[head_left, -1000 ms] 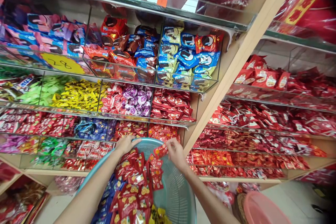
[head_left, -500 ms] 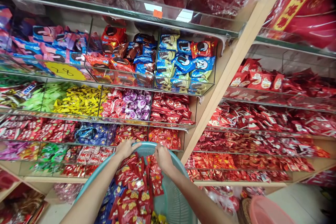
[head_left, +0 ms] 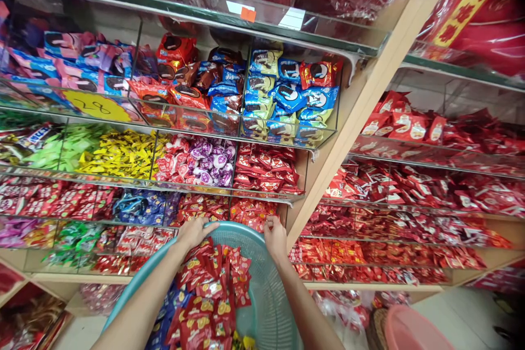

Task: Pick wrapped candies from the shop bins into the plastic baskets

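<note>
A large teal plastic basket (head_left: 283,295) with a perforated wall is in front of me at the bottom. My left hand (head_left: 193,234) is closed over its far rim, thumb stretched along the edge. My right hand (head_left: 275,236) is at the far right rim with fingers curled, in front of a shelf bin of red candy packets (head_left: 252,212). I cannot make out what those fingers hold, if anything. Inside the basket lie red packets with orange fruit prints (head_left: 205,314), blue packets (head_left: 170,306) at left and some yellow ones (head_left: 243,341) at the bottom.
Clear-fronted shelves hold blue and red cookie packs (head_left: 287,95), yellow candies (head_left: 123,154) and purple-white candies (head_left: 212,159). A yellow price tag (head_left: 96,105) reads 28. A slanted wooden post (head_left: 361,115) divides the shelves. A pink tub (head_left: 412,328) stands at lower right.
My right hand has moved right, from above the red packets inside the basket to its far right rim. My left hand stays on the rim. The view has shifted only slightly.
</note>
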`<state>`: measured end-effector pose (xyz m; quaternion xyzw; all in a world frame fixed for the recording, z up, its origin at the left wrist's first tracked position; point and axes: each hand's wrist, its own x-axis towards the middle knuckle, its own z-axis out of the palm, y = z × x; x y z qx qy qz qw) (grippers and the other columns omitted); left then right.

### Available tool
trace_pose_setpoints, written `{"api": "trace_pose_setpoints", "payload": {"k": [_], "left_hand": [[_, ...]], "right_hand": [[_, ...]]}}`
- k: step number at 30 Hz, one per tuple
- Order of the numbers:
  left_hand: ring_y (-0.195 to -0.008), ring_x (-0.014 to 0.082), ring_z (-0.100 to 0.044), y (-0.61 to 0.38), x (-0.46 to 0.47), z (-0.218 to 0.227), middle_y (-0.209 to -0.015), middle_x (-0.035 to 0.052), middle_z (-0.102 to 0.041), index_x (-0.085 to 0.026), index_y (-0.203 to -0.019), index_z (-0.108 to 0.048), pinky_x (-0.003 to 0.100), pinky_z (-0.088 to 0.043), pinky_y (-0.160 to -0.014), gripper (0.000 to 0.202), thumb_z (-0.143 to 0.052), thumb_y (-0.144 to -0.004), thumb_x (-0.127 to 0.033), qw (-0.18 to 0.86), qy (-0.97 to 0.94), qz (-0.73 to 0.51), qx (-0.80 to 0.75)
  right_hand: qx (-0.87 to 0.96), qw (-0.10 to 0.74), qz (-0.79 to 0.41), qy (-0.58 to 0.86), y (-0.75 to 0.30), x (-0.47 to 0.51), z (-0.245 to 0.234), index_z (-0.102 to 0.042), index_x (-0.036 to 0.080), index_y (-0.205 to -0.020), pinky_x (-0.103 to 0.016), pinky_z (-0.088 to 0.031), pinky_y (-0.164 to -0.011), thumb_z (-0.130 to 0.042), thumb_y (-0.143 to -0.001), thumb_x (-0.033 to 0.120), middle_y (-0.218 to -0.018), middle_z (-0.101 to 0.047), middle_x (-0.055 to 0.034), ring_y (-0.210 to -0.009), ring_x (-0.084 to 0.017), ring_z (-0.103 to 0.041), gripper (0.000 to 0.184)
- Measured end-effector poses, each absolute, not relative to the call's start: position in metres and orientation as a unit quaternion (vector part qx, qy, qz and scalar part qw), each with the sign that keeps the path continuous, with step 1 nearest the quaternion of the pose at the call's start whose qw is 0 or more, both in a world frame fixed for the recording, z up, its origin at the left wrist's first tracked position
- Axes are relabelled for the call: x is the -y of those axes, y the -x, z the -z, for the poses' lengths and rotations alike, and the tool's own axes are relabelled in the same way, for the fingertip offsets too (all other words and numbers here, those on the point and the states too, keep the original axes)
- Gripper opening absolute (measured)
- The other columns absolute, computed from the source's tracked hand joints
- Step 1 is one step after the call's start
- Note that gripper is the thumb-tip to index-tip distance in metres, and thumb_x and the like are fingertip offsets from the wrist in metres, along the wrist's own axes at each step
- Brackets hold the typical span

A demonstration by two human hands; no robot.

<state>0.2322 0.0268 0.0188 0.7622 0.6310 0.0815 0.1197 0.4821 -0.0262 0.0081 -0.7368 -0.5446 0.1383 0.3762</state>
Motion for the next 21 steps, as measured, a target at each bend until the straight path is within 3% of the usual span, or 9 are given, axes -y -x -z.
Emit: {"api": "trace_pose_setpoints", "payload": {"k": [4,13,21], "left_hand": [[-0.088,0.03,-0.063,-0.232,-0.027,-0.018,-0.088,0.0096,-0.07,-0.026,-0.088,-0.065,0.035,-0.045,-0.072,0.064,-0.025,-0.074,-0.073,0.119,-0.764,-0.076,-0.63],[-0.091,0.0313,-0.062,-0.231,-0.032,-0.016,-0.092,0.0095,-0.07,-0.026,-0.091,-0.065,0.036,-0.045,-0.073,0.066,-0.028,-0.07,-0.076,0.15,-0.752,-0.081,-0.636],[-0.087,0.0278,-0.063,-0.231,-0.032,-0.018,-0.091,0.0074,-0.07,-0.027,-0.092,-0.066,0.033,-0.045,-0.071,0.065,-0.029,-0.07,-0.076,0.165,-0.75,-0.088,-0.635]], "right_hand": [[0.547,0.274,-0.122,0.782,-0.492,0.022,-0.001,-0.057,0.02,-0.097,-0.022,-0.037,-0.062,-0.042,-0.081,0.02,-0.084,-0.067,-0.0046,-0.08,-0.016,-0.061,0.022],[0.54,0.194,-0.161,0.803,-0.511,-0.008,-0.001,-0.062,0.016,-0.088,-0.024,-0.039,-0.059,-0.054,-0.073,0.026,-0.091,-0.066,-0.0139,-0.08,-0.021,-0.063,0.02],[0.536,0.184,-0.237,0.789,-0.52,-0.021,0.008,-0.061,0.016,-0.06,-0.022,-0.032,-0.045,-0.06,-0.065,0.026,-0.059,-0.064,-0.0075,-0.06,-0.018,-0.061,0.012]]}}
